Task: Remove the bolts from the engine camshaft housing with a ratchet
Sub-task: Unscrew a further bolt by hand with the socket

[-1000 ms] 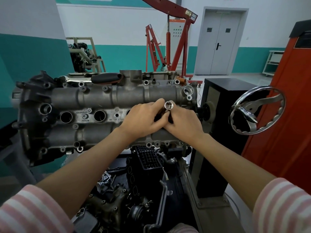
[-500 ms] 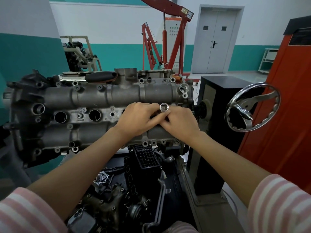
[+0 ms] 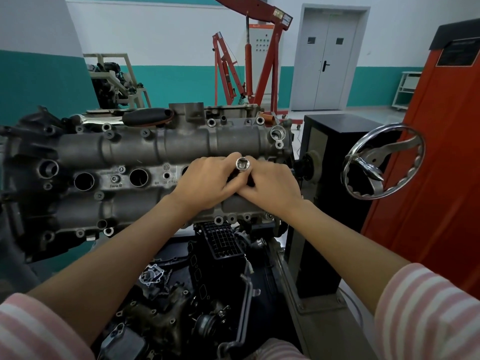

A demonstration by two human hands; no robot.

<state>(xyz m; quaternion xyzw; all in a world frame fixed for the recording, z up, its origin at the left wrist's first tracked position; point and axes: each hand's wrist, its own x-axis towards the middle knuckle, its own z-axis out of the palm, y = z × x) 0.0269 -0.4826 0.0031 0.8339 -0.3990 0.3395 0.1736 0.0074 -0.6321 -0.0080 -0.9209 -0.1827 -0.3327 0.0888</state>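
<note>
The grey camshaft housing [image 3: 155,149] lies across the middle of the view on the engine stand, with bolt holes along its edges. My left hand [image 3: 205,183] and my right hand [image 3: 272,183] meet over its right part. Between them stands a shiny silver socket [image 3: 243,165], open end up, with my fingers curled round it and the dark tool part below it. What is under the hands is hidden. A black-handled ratchet [image 3: 148,116] lies on the far edge of the housing.
A chrome handwheel [image 3: 384,162] sticks out of the black stand [image 3: 327,152] to the right, beside an orange cabinet [image 3: 441,152]. Black engine parts [image 3: 220,255] lie below the housing. A red engine crane [image 3: 249,61] and a grey double door [image 3: 327,61] are behind.
Both hands stay together on the socket and have shifted slightly down over the housing; the view has drifted a little.
</note>
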